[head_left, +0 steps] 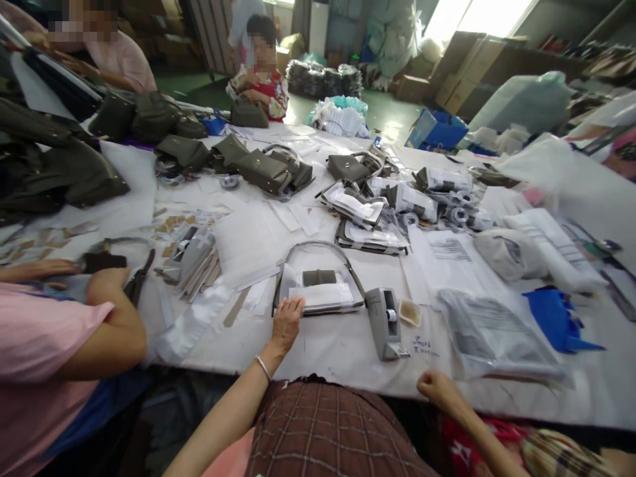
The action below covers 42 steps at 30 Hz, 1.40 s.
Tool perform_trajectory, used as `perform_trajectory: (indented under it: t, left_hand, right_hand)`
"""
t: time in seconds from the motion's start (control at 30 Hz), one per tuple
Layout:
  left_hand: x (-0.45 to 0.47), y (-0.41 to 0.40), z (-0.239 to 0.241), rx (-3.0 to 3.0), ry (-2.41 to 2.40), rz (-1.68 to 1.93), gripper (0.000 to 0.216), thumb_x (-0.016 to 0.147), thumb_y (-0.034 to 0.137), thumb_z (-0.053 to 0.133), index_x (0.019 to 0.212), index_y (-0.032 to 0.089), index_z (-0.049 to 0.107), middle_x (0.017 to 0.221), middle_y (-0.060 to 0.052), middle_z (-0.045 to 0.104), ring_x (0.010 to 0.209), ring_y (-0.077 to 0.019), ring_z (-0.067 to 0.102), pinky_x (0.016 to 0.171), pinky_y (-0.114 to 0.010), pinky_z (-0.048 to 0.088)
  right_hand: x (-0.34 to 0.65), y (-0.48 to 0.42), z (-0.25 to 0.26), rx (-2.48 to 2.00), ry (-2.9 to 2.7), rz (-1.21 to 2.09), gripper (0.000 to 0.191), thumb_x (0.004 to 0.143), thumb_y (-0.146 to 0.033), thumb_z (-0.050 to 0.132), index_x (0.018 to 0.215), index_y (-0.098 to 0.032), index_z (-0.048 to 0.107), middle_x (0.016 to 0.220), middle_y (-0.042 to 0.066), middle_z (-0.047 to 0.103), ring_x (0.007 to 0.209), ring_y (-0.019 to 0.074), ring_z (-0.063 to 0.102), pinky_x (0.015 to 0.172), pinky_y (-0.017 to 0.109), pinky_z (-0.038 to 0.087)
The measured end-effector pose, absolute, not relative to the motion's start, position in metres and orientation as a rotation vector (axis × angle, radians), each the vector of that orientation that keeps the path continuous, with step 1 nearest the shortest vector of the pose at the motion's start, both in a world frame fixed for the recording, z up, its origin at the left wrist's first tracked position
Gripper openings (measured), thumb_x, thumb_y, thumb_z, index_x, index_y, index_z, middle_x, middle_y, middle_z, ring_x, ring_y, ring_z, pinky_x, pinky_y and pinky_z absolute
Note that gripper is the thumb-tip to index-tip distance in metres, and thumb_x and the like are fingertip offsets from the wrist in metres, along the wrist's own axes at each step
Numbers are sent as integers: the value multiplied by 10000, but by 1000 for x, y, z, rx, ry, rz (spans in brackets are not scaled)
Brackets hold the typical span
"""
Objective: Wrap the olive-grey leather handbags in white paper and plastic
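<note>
Near side of the white table (342, 348), centre: a handbag (319, 277) lies flat, its long handle looped toward the far side, a pale wrapping sheet across its near part and a dark olive patch showing above that. The wearer's left hand (287, 323), bracelet at the wrist, rests on the bag's near-left corner; fingers stretched out and laid over it, not closed round it. The right hand (440, 391) is off to the right at the near table edge, fingers curled together in a loose fist, clear of the bag; I cannot tell whether anything is inside.

Just right of the bag, a grey tape dispenser (381, 324); beside it, a small dish (410, 313) and dark handwriting on the table covering. Farther right, a plastic-covered package (497, 334) and a blue object (551, 318). Beyond the bag, wrapped bags (370, 235) in a pile. Left, a co-worker in a pink sleeve (64, 324), forearms on the table.
</note>
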<state>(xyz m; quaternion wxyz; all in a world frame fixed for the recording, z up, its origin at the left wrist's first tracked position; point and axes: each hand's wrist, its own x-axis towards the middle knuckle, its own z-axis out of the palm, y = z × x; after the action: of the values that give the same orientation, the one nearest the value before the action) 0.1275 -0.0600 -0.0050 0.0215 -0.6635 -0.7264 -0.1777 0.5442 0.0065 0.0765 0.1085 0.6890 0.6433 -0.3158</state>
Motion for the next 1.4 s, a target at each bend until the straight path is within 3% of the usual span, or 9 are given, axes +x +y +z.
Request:
perform_trajectory:
  t: [0.1,0.2,0.4,0.57,0.87,1.1,1.27,1.4]
  left_hand:
    - [129,-60,-5,-2044,-2271,-562,477,878,4,406,1291,176,572,1251,-101,634,1209,-225,554,1107,-438,405]
    - [131,-60,-4,-2040,-2282,-569,469,876,6,416,1285,178,570,1234,-97,638,1199,-225,558,1099,-440,414]
    - [134,-61,-4,-1999,-2281,-588,460,876,-1,422,1260,200,575,1205,-97,633,1181,-217,575,1070,-432,444]
    - [138,-62,-3,-1962,-2321,-573,430,899,13,423,1256,204,567,1206,-88,637,1157,-211,583,1081,-432,436]
    - [142,-63,0,-1960,-2435,-637,435,926,34,382,1289,195,559,1270,-99,627,1224,-217,546,1095,-434,406]
    - [141,-64,1,-1965,-2462,-643,478,904,25,392,1310,213,561,1224,-96,635,1217,-220,545,1086,-436,411]
    - [142,-65,-2,-1955,-2446,-698,510,883,-2,381,1305,219,565,1190,-85,638,1232,-216,533,1093,-439,409]
    - [142,-65,-1,-1954,-2461,-723,520,876,-1,384,1312,222,557,1191,-91,632,1235,-224,532,1090,-460,412]
  right_hand:
    - [493,23,111,1627,2086,-1241,94,679,-220,551,624,-198,624,571,-17,627,587,144,562,588,240,393]
    - [398,50,147,1285,2326,-1265,139,725,-252,555,733,-188,679,666,-9,676,639,138,589,595,219,400]
    - [222,93,158,549,2551,-596,227,800,-263,551,922,-227,739,885,41,749,793,171,669,658,229,432]
    - [153,112,119,351,2469,-413,187,728,-241,664,881,-192,758,896,106,756,860,238,700,705,271,481]
    - [134,122,62,140,2489,-342,155,674,-250,817,787,-208,719,782,78,739,898,262,695,835,338,476]
    - [132,153,64,17,2718,-280,472,668,-309,862,1043,-152,624,1047,156,684,1022,309,614,952,386,372]
    - [145,187,73,425,2952,-324,441,776,-341,776,1132,-155,593,1123,128,643,1048,281,569,929,368,362]
    - [169,172,58,537,2800,-635,404,733,-407,797,1038,-203,627,1016,60,667,986,233,580,851,316,384]
